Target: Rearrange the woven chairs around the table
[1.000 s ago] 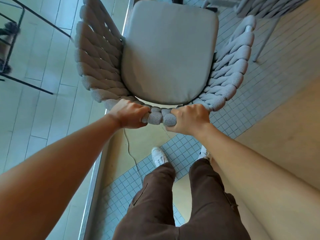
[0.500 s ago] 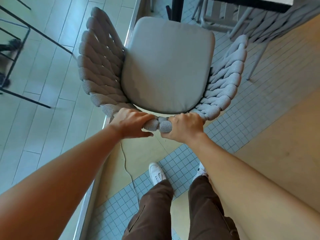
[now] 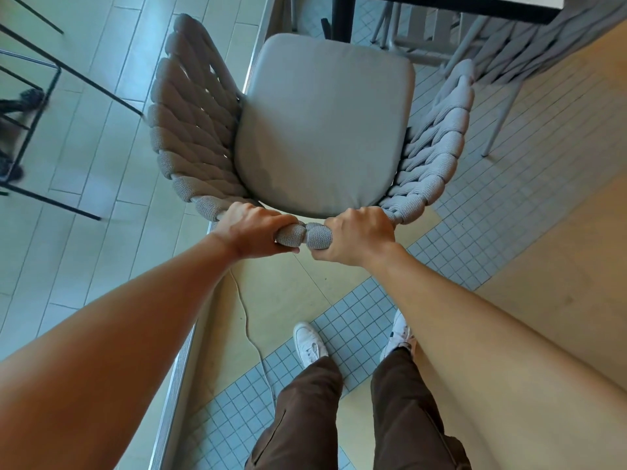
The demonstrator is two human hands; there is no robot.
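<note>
Woven chair (image 3: 315,130), grey rope weave, smooth cushion

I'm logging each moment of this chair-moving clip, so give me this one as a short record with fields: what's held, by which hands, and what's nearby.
held object: woven chair, gripped at the top of its backrest
left hand: closed on the woven rim
right hand: closed on the woven rim, beside the left
seat: grey cushion, nothing on it
table: ahead of the chair, its dark leg near the seat front
second woven chair: upper right, by the table
floor: thin cable near the white shoes
</note>
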